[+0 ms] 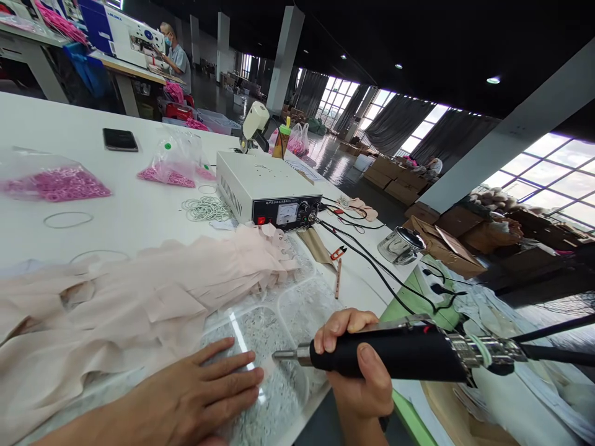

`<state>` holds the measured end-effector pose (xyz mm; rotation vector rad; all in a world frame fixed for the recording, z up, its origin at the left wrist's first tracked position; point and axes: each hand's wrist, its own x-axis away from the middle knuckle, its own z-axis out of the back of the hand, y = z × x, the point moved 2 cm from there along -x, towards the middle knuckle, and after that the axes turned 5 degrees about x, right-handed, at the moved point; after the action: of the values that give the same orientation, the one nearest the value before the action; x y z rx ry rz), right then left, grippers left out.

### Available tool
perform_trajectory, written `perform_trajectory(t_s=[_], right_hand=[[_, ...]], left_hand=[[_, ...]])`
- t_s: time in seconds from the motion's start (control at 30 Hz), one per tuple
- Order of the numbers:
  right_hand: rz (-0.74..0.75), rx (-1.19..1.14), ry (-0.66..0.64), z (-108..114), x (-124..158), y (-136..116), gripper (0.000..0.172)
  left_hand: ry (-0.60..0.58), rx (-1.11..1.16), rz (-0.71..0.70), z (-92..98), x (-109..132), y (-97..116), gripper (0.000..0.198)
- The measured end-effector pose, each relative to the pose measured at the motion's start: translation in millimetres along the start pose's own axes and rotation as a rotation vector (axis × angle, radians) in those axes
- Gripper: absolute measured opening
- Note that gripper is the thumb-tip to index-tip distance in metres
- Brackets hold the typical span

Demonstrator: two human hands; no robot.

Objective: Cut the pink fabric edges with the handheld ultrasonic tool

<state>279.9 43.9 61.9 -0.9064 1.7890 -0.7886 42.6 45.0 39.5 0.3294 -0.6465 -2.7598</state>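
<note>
My right hand [372, 384] is wrapped round a black ultrasonic handpiece [395, 350], which has a metal tip pointing left and a cable at its rear. That tip hovers at or just over a small pale scrap of fabric [268, 367]; contact is hard to judge. Fingers stretched out, my left hand [195, 390] lies flat on a glossy marble-patterned mat [302, 310], its fingertips beside the scrap. Left of and beyond that hand spreads a heap of pale pink fabric pieces [176, 279].
A white generator box [279, 186] with a dial stands behind the fabric, cables running right. Orange snips [339, 253], a pencil [338, 279] and a glass jar [400, 245] lie rightward. Bags of pink rings [60, 179], elastic bands [207, 209] and a phone [120, 139] are leftward.
</note>
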Motion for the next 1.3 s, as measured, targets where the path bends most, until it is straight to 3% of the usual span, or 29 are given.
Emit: perform_trajectory(t_s=[0.47, 0.67, 0.9, 1.13, 1.3], right_hand=[[-0.008, -0.02, 0.0, 4, 2, -5, 0.016], [-0.017, -0.046, 0.006, 5, 3, -4, 0.016], [-0.044, -0.091, 0.017, 6, 3, -4, 0.016], [-0.034, -0.089, 0.026, 2, 3, -7, 0.017], [-0.029, -0.052, 0.027, 1, 2, -8, 0.018]], left_hand=[[0.044, -0.025, 0.013, -4.0, 1, -2, 0.077], [-0.046, -0.155, 0.0, -13.3, 8, -6, 0.068], [0.023, -0.146, -0.034, 1.2, 0, 4, 0.062], [-0.041, -0.15, 0.006, 7.0, -5, 10, 0.058], [0.048, -0.103, 0.002, 8.3, -1, 10, 0.061]])
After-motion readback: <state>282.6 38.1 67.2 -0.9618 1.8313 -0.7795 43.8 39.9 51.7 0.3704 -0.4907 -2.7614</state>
